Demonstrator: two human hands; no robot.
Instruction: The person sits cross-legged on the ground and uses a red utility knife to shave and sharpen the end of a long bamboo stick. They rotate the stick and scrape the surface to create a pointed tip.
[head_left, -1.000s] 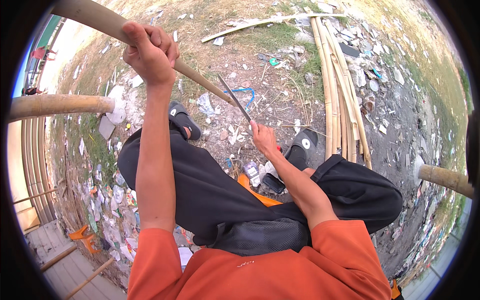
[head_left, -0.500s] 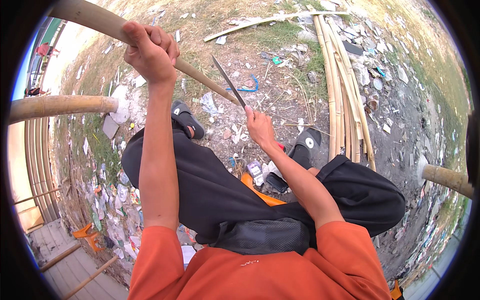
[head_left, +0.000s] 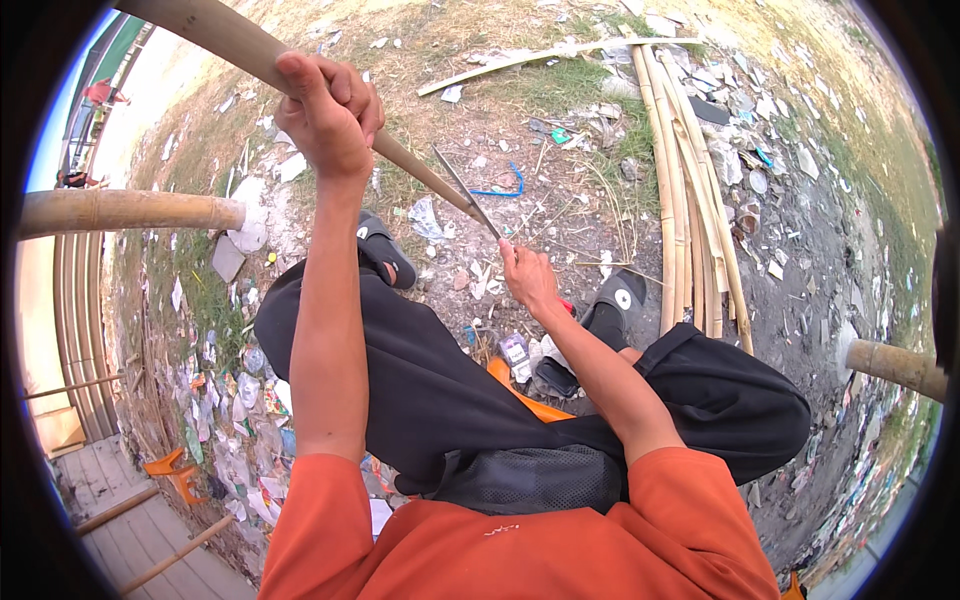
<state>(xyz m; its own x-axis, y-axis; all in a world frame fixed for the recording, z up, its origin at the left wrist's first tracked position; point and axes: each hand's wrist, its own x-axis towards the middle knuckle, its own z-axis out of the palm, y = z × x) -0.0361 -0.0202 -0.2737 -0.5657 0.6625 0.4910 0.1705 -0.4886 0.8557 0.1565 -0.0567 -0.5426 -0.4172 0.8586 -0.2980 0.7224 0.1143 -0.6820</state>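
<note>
A long bamboo pole (head_left: 420, 172) slants from the upper left down toward the ground in front of me. My left hand (head_left: 332, 112) is wrapped round its upper part, thumb along the top. In my right hand (head_left: 530, 275) is a knife (head_left: 470, 196) with a long, narrow dark blade, pointing up and to the left. The blade lies across the pole's lower end and seems to meet it there. The knife's handle is hidden inside my closed fingers.
Several split bamboo strips (head_left: 688, 190) lie at the right, one more strip (head_left: 560, 56) across the far ground. Thick bamboo posts stand left (head_left: 130, 213) and right (head_left: 895, 368). Litter covers the ground, with a blue loop (head_left: 510, 185) near the blade. My sandalled feet flank the work area.
The knife has come down and left, so its blade now crosses the pole's lower end. My left hand and the pole appear shifted slightly right and down along with the whole view.
</note>
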